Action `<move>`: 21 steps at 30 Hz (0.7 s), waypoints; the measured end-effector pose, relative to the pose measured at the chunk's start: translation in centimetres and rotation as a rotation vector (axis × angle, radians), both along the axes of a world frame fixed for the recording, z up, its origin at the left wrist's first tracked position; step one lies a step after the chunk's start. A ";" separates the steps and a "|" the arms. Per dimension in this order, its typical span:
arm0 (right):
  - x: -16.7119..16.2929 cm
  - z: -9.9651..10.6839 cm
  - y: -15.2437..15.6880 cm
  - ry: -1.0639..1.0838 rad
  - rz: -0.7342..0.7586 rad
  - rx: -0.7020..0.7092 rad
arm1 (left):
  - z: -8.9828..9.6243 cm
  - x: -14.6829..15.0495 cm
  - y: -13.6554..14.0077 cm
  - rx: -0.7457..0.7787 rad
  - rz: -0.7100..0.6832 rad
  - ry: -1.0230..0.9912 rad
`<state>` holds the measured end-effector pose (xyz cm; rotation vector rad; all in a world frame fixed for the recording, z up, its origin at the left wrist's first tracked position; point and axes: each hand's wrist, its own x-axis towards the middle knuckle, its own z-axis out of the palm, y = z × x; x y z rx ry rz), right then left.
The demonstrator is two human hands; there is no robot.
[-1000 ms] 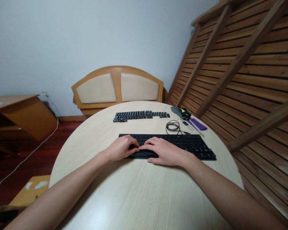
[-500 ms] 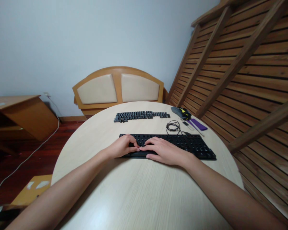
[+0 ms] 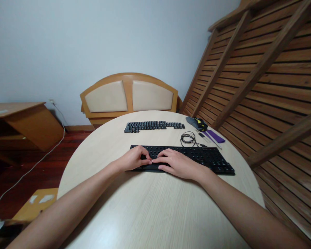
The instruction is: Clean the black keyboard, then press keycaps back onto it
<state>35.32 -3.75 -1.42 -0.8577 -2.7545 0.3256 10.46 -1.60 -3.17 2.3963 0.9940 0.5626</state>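
Observation:
A black keyboard (image 3: 197, 155) lies across the table in front of me; most of its left and middle part shows bare key posts, while keycaps sit at its right end. My left hand (image 3: 136, 159) rests over its left half, thumb and fingers bent together in a pinch; anything between them is too small or hidden to see. My right hand (image 3: 177, 164) lies over the middle, fingers stretched and thumb apart, one fingertip meeting the left fingertips on the keyboard. Behind it, loose black keycaps (image 3: 147, 125) are laid out in rows.
A coiled black cable (image 3: 188, 137) lies behind the keyboard. To its right are a grey and yellow-black glove-like bundle (image 3: 197, 122), a purple strip (image 3: 216, 136) and thin tools. The round table (image 3: 145, 207) stands near a headboard (image 3: 129, 95) and slatted wood panel (image 3: 274, 79).
The whole view has shifted slightly. Both hands stay at the same spot on the keyboard, with hardly any finger movement.

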 end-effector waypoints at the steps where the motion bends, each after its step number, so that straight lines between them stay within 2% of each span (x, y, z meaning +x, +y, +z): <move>1: 0.0 0.0 0.0 -0.004 -0.001 0.002 | 0.1 0.0 0.0 0.021 -0.006 0.017; 6: 0.0 -0.1 0.0 -0.013 -0.003 0.005 | 0.4 0.2 -0.5 0.139 -0.012 0.101; 11: 0.1 -0.1 0.0 -0.014 -0.007 0.000 | 1.2 0.1 -0.2 0.065 -0.023 0.103; 13: 0.2 -0.2 0.0 -0.015 -0.007 -0.003 | 1.2 -0.3 0.8 0.084 0.055 0.100; 15: 0.2 -0.2 0.1 -0.014 -0.003 -0.010 | 0.9 -1.0 2.4 0.216 0.191 0.141; 18: 0.3 -0.2 0.1 -0.011 0.003 -0.019 | 0.3 -2.3 5.4 0.418 0.397 0.317; 21: 0.3 -0.2 0.2 -0.006 0.002 -0.020 | -0.2 -3.6 8.2 0.448 0.472 0.372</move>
